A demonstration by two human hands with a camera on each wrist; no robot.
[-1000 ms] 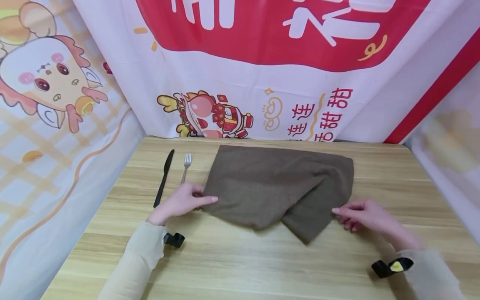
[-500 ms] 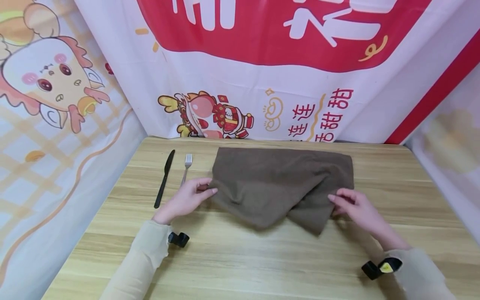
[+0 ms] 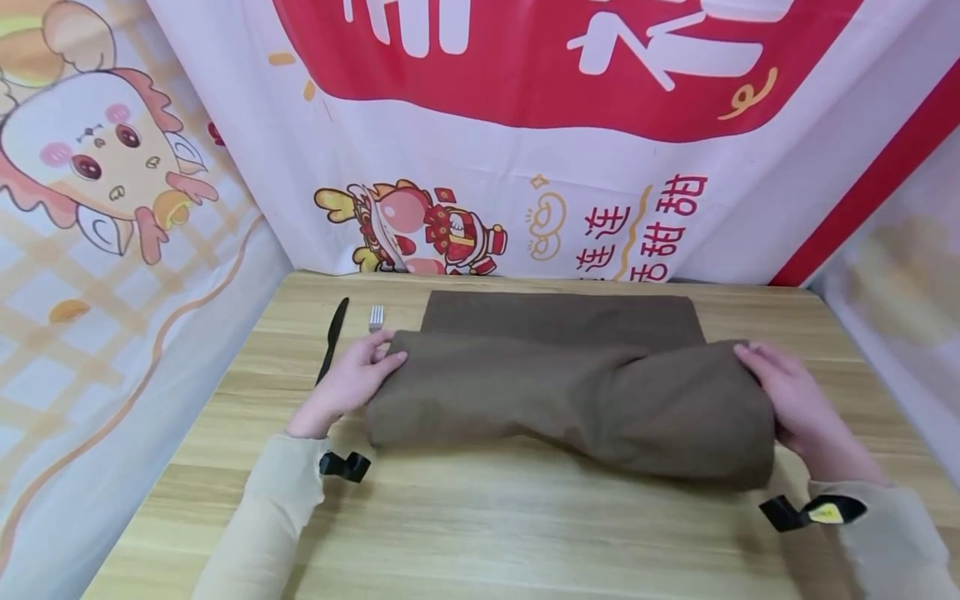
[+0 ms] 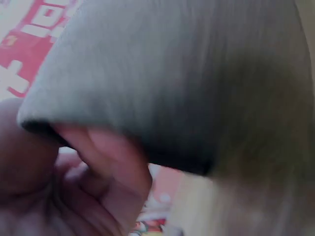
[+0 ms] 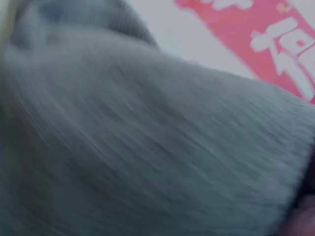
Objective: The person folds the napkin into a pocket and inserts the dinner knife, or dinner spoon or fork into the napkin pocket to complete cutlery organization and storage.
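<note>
A brown cloth (image 3: 487,387) spans the space between the two hands, its near part lifted and bulging toward the person while its far part lies flat on the table. My left hand (image 3: 348,379) pinches the cloth's left corner between thumb and fingers. In the left wrist view the fingers (image 4: 115,152) are tucked under the cloth's edge. At the other end my right hand (image 3: 798,400) grips the right corner, its thumb on top and the other fingers hidden behind the fabric. Blurred cloth (image 5: 162,142) fills most of the right wrist view.
Left of the cloth lie a black knife (image 3: 333,337) and a metal fork (image 3: 377,317), both partly hidden by the left hand. The wooden table (image 3: 480,533) meets printed hangings (image 3: 480,150) at the back and sides.
The right hand has moved right and up, opening out the folded right corner. The left hand has risen slightly. The cloth's near edge is now raised and spread wider.
</note>
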